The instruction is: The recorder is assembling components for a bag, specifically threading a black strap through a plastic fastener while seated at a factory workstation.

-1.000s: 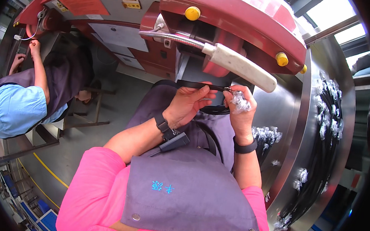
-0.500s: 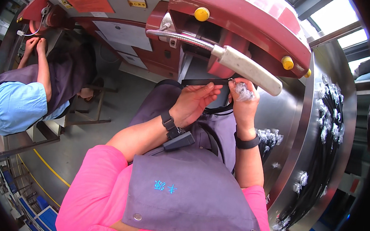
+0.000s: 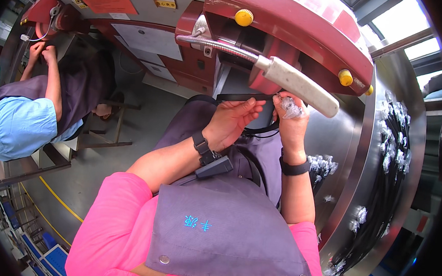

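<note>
Between my hands a narrow black strap (image 3: 230,96) is held up, stretching leftward past my left hand. My left hand (image 3: 232,122) pinches it from below between thumb and fingers, the palm partly turned up. My right hand (image 3: 294,127) is closed around the strap's right end, where a crumpled clear plastic wrap (image 3: 291,108) covers something shiny. What is under the wrap cannot be made out. A looped black length (image 3: 263,130) hangs below, between the two hands. Both hands are just below a pale lamp-like handle (image 3: 302,87) on a bendable metal arm.
A red machine (image 3: 291,20) with yellow knobs stands ahead, over a dark red wheel (image 3: 271,80). On the steel table (image 3: 346,147) at right lie black straps (image 3: 381,185) with plastic-wrapped ends, and a smaller bunch (image 3: 322,165). A co-worker (image 3: 23,109) sits at left.
Both hands keep almost the same place and grip on the strap. The plastic wrap at my right hand has turned slightly.
</note>
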